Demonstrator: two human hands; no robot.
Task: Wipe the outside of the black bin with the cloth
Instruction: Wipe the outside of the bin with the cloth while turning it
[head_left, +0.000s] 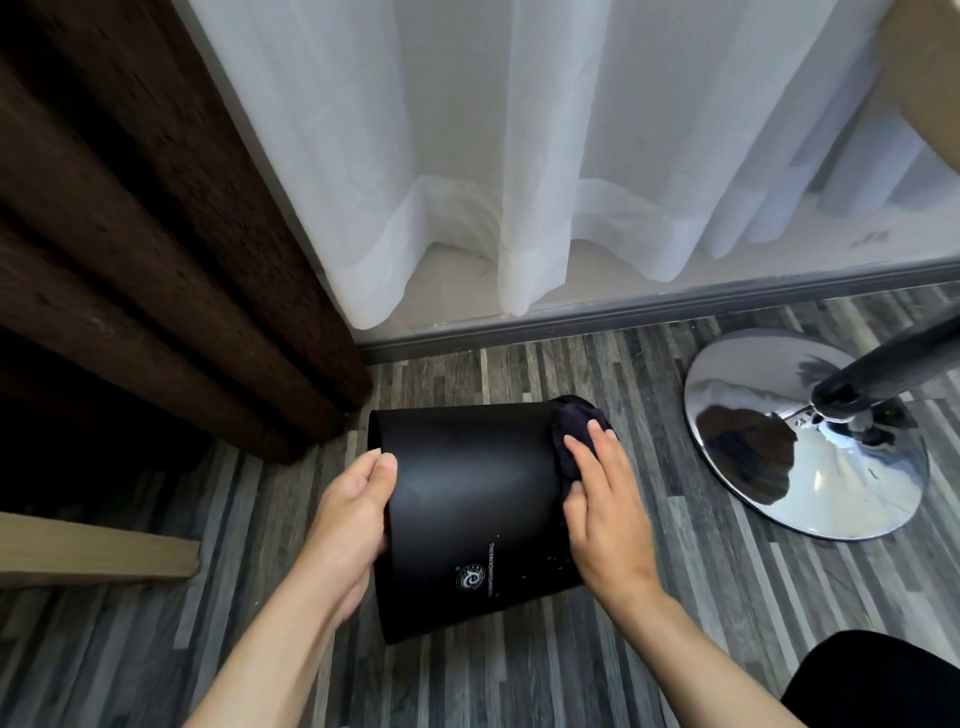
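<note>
The black bin (467, 509) lies tipped on its side over the grey striped floor, with a small round logo and white lettering on its lower wall. My left hand (353, 514) grips its left rim, thumb over the edge. My right hand (602, 499) presses a dark cloth (569, 436) against the bin's right end. The cloth is bunched and partly hidden under my fingers.
A chrome round stool base (810, 441) with a black pole stands to the right. White sheer curtains (519, 156) hang behind, and a dark brown curtain (130, 234) is at the left. A light wooden board (93, 551) lies at the left edge.
</note>
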